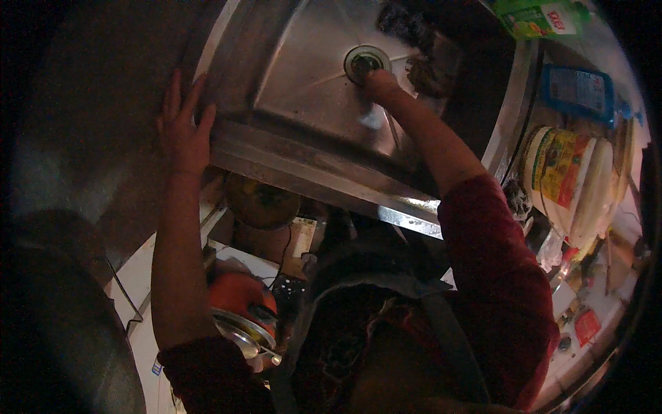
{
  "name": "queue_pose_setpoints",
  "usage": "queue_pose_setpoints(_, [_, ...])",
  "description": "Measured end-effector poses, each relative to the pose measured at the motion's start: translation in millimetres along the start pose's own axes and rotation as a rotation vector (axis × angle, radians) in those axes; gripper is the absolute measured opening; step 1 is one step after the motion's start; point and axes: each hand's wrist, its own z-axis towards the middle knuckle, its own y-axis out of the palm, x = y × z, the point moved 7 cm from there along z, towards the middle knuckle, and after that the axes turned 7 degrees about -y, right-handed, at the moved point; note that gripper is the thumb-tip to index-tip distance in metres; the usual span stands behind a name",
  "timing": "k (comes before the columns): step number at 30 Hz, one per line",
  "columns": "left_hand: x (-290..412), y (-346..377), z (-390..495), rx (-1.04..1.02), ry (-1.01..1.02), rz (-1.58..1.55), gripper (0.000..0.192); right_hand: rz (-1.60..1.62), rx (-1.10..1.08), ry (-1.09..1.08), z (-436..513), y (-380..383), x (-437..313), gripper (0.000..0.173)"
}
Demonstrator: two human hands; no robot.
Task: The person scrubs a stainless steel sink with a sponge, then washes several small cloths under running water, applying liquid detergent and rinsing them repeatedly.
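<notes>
A stainless steel sink [305,77] lies before me in dim light. My right hand [381,85] reaches down into it, with its fingers at the round drain [351,56]. Those fingertips are hidden in the drain's dark middle, so whether they grip anything does not show. At the sink's left edge [209,46], my left hand [183,127] rests with its fingers spread and holds nothing. A dark, crumpled clump [403,23] lies in the basin beyond the drain. To the right of the drain is a brownish clump [426,75]; the material of both is unclear.
On the right counter stand a green bottle [543,19], a blue-edged container [576,93] and a white plastic bucket [595,181] with a yellow label. A greyish scrubber [517,199] sits by the sink rim. Below my left forearm are a round vessel [261,202] and a red pot [240,300].
</notes>
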Motion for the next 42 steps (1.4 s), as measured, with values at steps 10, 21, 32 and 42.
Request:
queue_pose_setpoints(10, [-2.4,2.4,0.7,0.012,0.009,-0.056,0.053,0.23,0.609,0.014,32.2,10.9,24.9,0.029])
queue_pose_setpoints(21, [-3.7,2.5,-1.9,0.035,0.019,-0.08,0.053,-0.16,0.233,-0.303,-16.5,-33.4,1.4,0.029])
queue_pose_setpoints(32, [0.3,3.3,1.6,0.0,-0.002,-0.07,0.053,0.091,0.211,-0.151,-14.3,-8.2,33.6,0.032])
queue_pose_setpoints(42, [-0.6,0.2,-1.6,0.049,0.056,-0.062,0.053,0.064,0.297,-0.187,-21.7,-11.2,14.6,0.028])
